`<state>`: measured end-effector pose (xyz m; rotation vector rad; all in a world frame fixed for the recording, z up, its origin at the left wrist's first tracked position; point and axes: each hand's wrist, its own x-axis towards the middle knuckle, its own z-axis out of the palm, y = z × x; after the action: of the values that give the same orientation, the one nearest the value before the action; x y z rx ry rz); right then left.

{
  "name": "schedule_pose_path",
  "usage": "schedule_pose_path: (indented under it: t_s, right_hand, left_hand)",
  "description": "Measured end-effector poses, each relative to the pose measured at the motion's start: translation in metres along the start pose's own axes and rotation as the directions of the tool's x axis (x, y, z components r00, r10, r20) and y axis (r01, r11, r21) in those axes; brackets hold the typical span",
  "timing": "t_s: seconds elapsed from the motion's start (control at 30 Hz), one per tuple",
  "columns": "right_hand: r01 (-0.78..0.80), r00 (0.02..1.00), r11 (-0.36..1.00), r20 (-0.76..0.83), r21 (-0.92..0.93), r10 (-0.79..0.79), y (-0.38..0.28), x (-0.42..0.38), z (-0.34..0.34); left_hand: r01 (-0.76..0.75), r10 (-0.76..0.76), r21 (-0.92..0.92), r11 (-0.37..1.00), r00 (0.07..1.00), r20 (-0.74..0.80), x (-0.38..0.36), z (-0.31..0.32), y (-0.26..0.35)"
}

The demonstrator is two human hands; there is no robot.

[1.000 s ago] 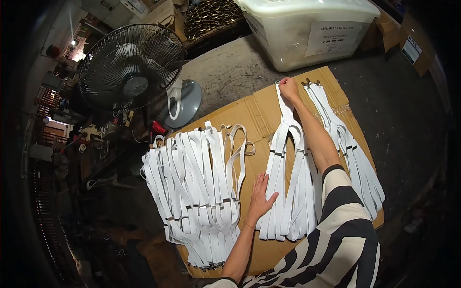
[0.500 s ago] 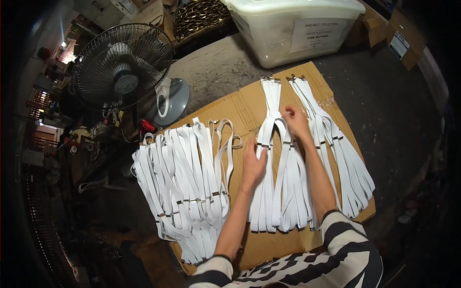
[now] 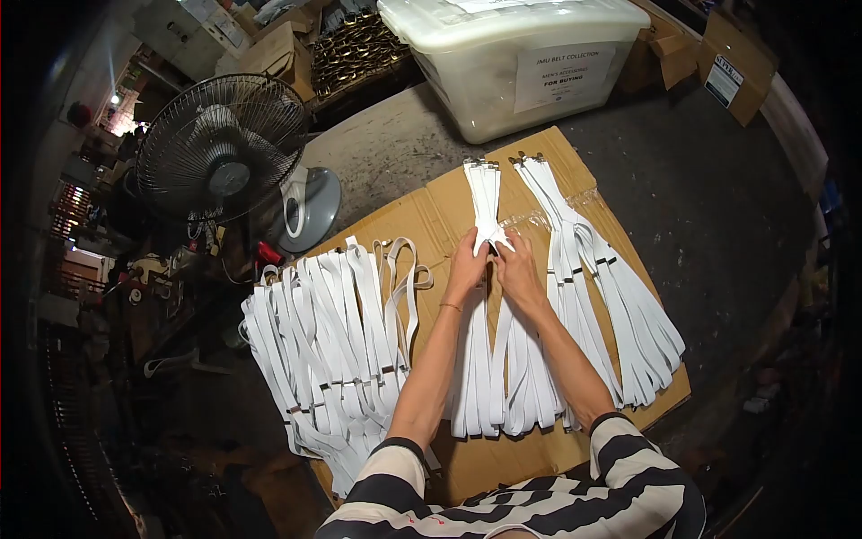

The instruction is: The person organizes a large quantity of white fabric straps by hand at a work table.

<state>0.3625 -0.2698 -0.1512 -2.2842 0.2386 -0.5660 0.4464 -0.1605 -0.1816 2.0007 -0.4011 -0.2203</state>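
In the head view, a middle bundle of white suspenders [image 3: 486, 196] lies on a flat cardboard sheet [image 3: 429, 211], its metal clips at the far end and its straps fanned out towards me. My left hand [image 3: 467, 266] is closed around the left branch of the bundle, just below where the straps cross. On the right branch, my right hand [image 3: 518, 268] is closed too, its fingers bent at the crossing. Both hands cover the strap adjusters there. A second bundle of suspenders [image 3: 620, 305] lies just right of my right forearm.
A larger, looser pile of white suspenders [image 3: 328, 314] lies to the left. Behind it stands a fan [image 3: 224, 171] on a round grey base. A lidded plastic bin [image 3: 467, 85] with a paper label is at the back, and a cardboard box [image 3: 732, 67] at the back right.
Both hands have come together at the strap crossing: the left moved up, the right moved down and inward. The camera view has shifted slightly.
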Motion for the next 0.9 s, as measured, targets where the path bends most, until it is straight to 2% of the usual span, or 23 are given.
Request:
schedule_pose_path:
  t_s: [0.07, 0.1, 0.17, 0.2, 0.27, 0.3, 0.33, 0.37, 0.4, 0.43, 0.5, 0.53, 0.57, 0.63, 0.7, 0.73, 0.77, 0.83, 0.87, 0.9]
  right_hand:
    - [0.028, 0.998, 0.999, 0.064, -0.028, -0.026, 0.001, 0.0, -0.001]
    - [0.029, 0.998, 0.999, 0.064, -0.026, -0.027, -0.002, 0.0, -0.001]
    - [0.0, 0.997, 0.995, -0.081, 0.103, 0.009, -0.008, 0.0, -0.003]
    - [-0.006, 0.997, 0.994, -0.078, 0.105, 0.014, -0.011, -0.002, -0.005]
    - [-0.136, 0.97, 0.991, -0.202, 0.014, 0.136, -0.015, -0.012, -0.011]
    - [-0.154, 0.971, 0.988, -0.184, 0.012, 0.153, -0.017, -0.02, -0.016]
    - [-0.232, 0.958, 0.97, -0.155, 0.074, 0.241, -0.018, -0.029, -0.024]
    - [-0.32, 0.935, 0.939, -0.114, 0.128, 0.335, -0.019, -0.044, -0.032]
    - [-0.358, 0.921, 0.91, -0.081, 0.208, 0.381, -0.027, -0.055, -0.045]
    - [-0.39, 0.912, 0.9, -0.055, 0.194, 0.407, -0.035, -0.07, -0.059]
    - [-0.49, 0.871, 0.84, 0.171, 0.232, 0.461, -0.046, -0.096, -0.079]
    - [-0.437, 0.894, 0.881, 0.2, 0.183, 0.402, -0.05, -0.113, -0.084]
    - [-0.45, 0.886, 0.875, 0.213, 0.178, 0.412, -0.06, -0.125, -0.092]
    - [-0.429, 0.79, 0.903, 0.496, 0.027, 0.361, -0.086, -0.152, -0.109]
    - [-0.369, 0.778, 0.929, 0.543, -0.014, 0.317, -0.105, -0.182, -0.113]
    - [-0.36, 0.729, 0.927, 0.588, -0.108, 0.351, -0.118, -0.19, -0.114]
    - [-0.353, 0.73, 0.929, 0.589, -0.11, 0.347, -0.128, -0.198, -0.112]
    - [-0.288, 0.756, 0.922, 0.529, -0.258, 0.385, -0.14, -0.213, -0.104]
    - [-0.257, 0.765, 0.922, 0.523, -0.288, 0.377, -0.133, -0.229, -0.087]
    - [-0.248, 0.777, 0.924, 0.51, -0.289, 0.368, -0.131, -0.233, -0.082]
  left_hand:
    - [-0.043, 0.044, 0.036, 0.998, 0.999, -0.014, 0.003, 0.001, -0.001]
    - [0.004, -0.003, -0.005, 1.0, 1.0, 0.011, 0.004, 0.0, 0.0]
    - [0.053, -0.051, -0.041, 0.998, 0.998, 0.04, 0.007, -0.002, 0.001]
    - [0.06, -0.057, -0.059, 0.996, 0.996, 0.065, 0.006, -0.004, 0.005]
    - [0.09, -0.082, -0.074, 0.993, 0.992, 0.098, 0.001, -0.011, 0.011]
    - [0.027, -0.026, -0.017, 0.999, 0.999, 0.023, -0.003, -0.013, 0.004]
    - [-0.027, 0.029, 0.043, 0.999, 0.999, -0.043, -0.011, -0.016, 0.001]
    - [0.011, -0.012, -0.032, 0.999, 0.999, -0.04, -0.024, -0.024, -0.005]
    - [-0.012, 0.013, 0.03, 0.999, 0.998, -0.055, -0.044, -0.036, -0.009]
    - [-0.038, 0.044, 0.093, 0.995, 0.997, -0.068, -0.063, -0.047, -0.01]
    - [0.046, -0.04, 0.184, 0.982, 0.999, -0.034, -0.117, -0.065, -0.002]
    - [0.12, -0.121, 0.202, 0.972, 0.993, -0.006, -0.146, -0.072, 0.007]
    - [0.123, -0.138, 0.25, 0.96, 0.989, 0.044, -0.174, -0.078, 0.002]
    - [0.206, -0.214, 0.218, 0.954, 0.977, 0.014, -0.23, -0.083, -0.001]
    - [0.249, -0.256, 0.218, 0.944, 0.967, 0.002, -0.277, -0.085, 0.007]
    - [0.277, -0.28, 0.217, 0.936, 0.96, -0.015, -0.293, -0.084, 0.011]
    - [0.277, -0.279, 0.212, 0.937, 0.96, -0.021, -0.308, -0.082, 0.014]
    - [0.209, -0.217, 0.18, 0.961, 0.976, 0.025, -0.33, -0.074, 0.02]
    - [0.15, -0.168, 0.253, 0.956, 0.984, 0.051, -0.342, -0.071, 0.028]
    - [0.134, -0.15, 0.248, 0.959, 0.988, 0.046, -0.344, -0.069, 0.029]
